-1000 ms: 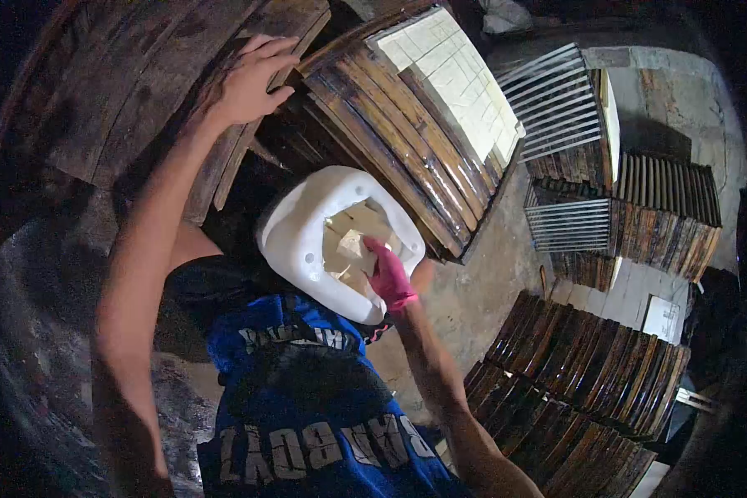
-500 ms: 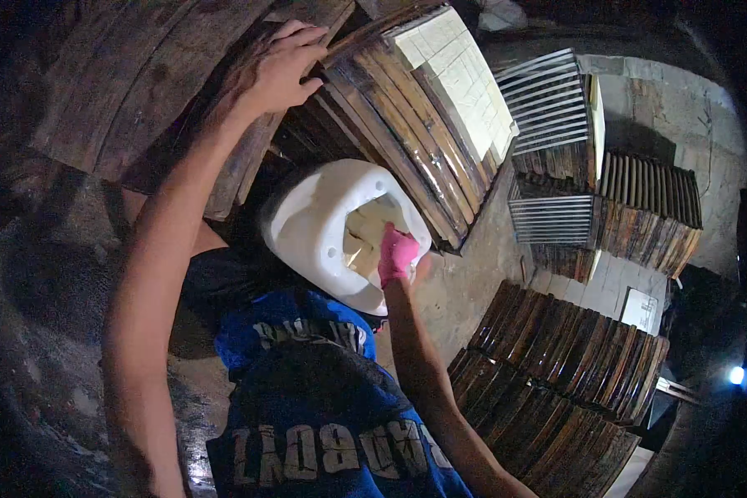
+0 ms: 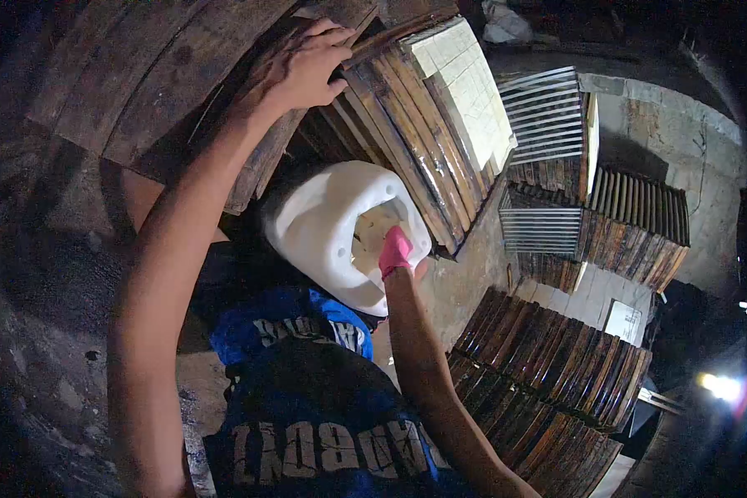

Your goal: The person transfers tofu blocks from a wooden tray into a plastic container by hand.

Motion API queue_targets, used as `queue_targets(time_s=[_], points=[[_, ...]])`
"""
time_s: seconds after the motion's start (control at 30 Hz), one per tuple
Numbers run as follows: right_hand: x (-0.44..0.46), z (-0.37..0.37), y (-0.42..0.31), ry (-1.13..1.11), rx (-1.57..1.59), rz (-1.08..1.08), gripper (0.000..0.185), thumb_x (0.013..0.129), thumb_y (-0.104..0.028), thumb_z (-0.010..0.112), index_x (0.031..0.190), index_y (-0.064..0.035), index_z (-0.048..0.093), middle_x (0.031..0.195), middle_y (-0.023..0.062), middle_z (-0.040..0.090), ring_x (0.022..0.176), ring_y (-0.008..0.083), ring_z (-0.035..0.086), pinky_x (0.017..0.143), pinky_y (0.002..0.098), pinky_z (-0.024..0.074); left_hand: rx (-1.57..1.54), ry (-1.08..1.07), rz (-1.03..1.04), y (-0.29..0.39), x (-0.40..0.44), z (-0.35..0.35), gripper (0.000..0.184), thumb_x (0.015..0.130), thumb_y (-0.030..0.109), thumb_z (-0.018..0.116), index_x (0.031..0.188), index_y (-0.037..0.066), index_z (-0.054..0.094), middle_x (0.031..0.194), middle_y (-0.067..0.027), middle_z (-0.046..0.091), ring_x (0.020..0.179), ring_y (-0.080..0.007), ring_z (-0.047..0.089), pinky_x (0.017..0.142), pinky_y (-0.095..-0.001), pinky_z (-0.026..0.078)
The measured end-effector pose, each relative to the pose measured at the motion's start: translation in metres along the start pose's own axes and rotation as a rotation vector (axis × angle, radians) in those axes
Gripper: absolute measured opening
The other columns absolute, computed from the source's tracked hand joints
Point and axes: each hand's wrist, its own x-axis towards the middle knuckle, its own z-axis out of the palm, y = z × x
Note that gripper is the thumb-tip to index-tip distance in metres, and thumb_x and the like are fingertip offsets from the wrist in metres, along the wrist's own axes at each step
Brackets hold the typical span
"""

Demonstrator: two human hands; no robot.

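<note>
A white hollow piece, like an unglazed toilet bowl [image 3: 311,228], lies tilted in front of me, its wide opening facing right and a few round holes around its rim. My right hand [image 3: 397,251] reaches into that opening. Bright pink covering, apparently a glove, wraps this hand; its fingers look curled, and what they hold, if anything, is hidden. My bare left hand [image 3: 311,70] rests on the edge of dark wooden boards [image 3: 249,108] at the upper left. Its fingers are stretched over the edge and the thumb stands apart, with nothing gripped.
Close beyond the bowl stands a stack of wet-looking wooden slabs [image 3: 419,124] topped with a pale gridded sheet [image 3: 469,87]. Slatted metal racks [image 3: 544,112] and more wooden stacks [image 3: 556,349] fill the right side. A bright lamp [image 3: 720,387] shines at the far right.
My right hand has shifted slightly within the bowl's opening. The view has moved a little, so my left hand appears farther right and lower; it stays on the boards.
</note>
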Motion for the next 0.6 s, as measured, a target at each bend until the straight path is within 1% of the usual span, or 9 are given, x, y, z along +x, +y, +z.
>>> queue_targets(time_s=[0.1,0.17,0.23,0.27,0.33,0.47,0.5,0.57,0.6], points=[[-0.007,-0.003,-0.003,-0.002,-0.092,-0.184,0.022,0.084,-0.026,0.068,0.09,-0.0049,0.066,0.088,0.0046,0.061,0.08,0.0188,0.058,0.064,0.0388,0.0475,-0.005,0.005,0.011,0.002,0.0,-0.004,0.039,0.077,0.022,0.078,0.112,0.005,0.068,0.145,-0.0107,0.051,0.138,-0.0302,0.04,0.113,-0.0402,0.035],[0.011,-0.028,0.057,-0.091,-0.553,-0.698,0.019,0.083,-0.022,0.065,0.087,-0.0042,0.067,0.083,0.0096,0.062,0.077,0.0255,0.058,0.065,0.0422,0.0464,0.012,-0.023,0.003,0.003,0.002,-0.003,0.039,0.077,0.023,0.078,0.111,0.006,0.068,0.145,-0.0106,0.052,0.138,-0.03,0.04,0.113,-0.0401,0.035],[0.008,-0.029,0.055,-0.179,-1.014,-1.209,0.016,0.083,-0.019,0.063,0.083,-0.0034,0.068,0.078,0.0146,0.063,0.074,0.0322,0.059,0.066,0.0455,0.0452,0.02,0.058,0.055,-0.006,-0.001,0.006,0.039,0.078,0.024,0.077,0.111,0.006,0.068,0.145,-0.0101,0.051,0.137,-0.0298,0.042,0.113,-0.04,0.036],[-0.02,-0.018,0.007,-0.244,-1.079,-0.915,0.018,0.081,-0.019,0.062,0.08,-0.0019,0.068,0.085,0.02,0.063,0.083,0.0371,0.058,0.074,0.0488,0.045,0.019,0.049,0.064,-0.006,-0.002,0.005,0.039,0.078,0.024,0.077,0.111,0.006,0.068,0.145,-0.0101,0.051,0.137,-0.0298,0.042,0.113,-0.04,0.036],[-0.006,-0.013,0.034,-0.199,-1.013,-0.942,0.027,0.078,-0.023,0.063,0.067,0.0021,0.064,0.096,0.0282,0.062,0.098,0.047,0.057,0.088,0.0546,0.0445,0.035,-0.03,0.027,-0.001,0.003,-0.004,0.04,0.079,0.023,0.077,0.113,0.006,0.068,0.146,-0.0084,0.051,0.137,-0.0294,0.041,0.114,-0.0401,0.035],[0.0,-0.009,0.061,0.079,-0.967,-1.05,0.027,0.078,-0.021,0.063,0.076,0.0051,0.064,0.096,0.0307,0.061,0.095,0.0516,0.056,0.086,0.0567,0.0464,0.015,-0.07,0.059,-0.003,0.004,-0.012,0.038,0.079,0.021,0.076,0.112,0.006,0.069,0.144,-0.0093,0.052,0.137,-0.0298,0.04,0.113,-0.0425,0.036],[-0.011,-0.017,0.042,-0.056,-0.937,-0.916,0.026,0.079,-0.021,0.062,0.08,0.0049,0.064,0.098,0.0305,0.061,0.094,0.0498,0.057,0.082,0.0561,0.0482,0.019,-0.072,0.076,-0.002,0.006,-0.014,0.038,0.079,0.021,0.076,0.112,0.006,0.069,0.144,-0.0093,0.052,0.137,-0.0298,0.04,0.113,-0.0425,0.036],[-0.026,-0.027,0.002,-0.195,-0.889,-0.779,0.026,0.081,-0.02,0.061,0.084,0.0047,0.064,0.1,0.0304,0.061,0.094,0.0481,0.059,0.078,0.0554,0.0501,0.099,-0.101,0.059,-0.002,0.007,-0.017,0.04,0.08,0.019,0.075,0.117,0.007,0.067,0.147,-0.0048,0.051,0.135,-0.0292,0.042,0.114,-0.0416,0.034],[-0.035,-0.037,-0.015,-0.348,-0.943,-0.753,0.023,0.082,-0.019,0.059,0.084,0.0028,0.063,0.095,0.0284,0.063,0.089,0.045,0.061,0.074,0.0538,0.051,0.122,-0.099,0.083,-0.003,0.007,-0.017,0.039,0.08,0.018,0.074,0.117,0.009,0.067,0.147,-0.0047,0.051,0.133,-0.0294,0.044,0.113,-0.0419,0.035]])
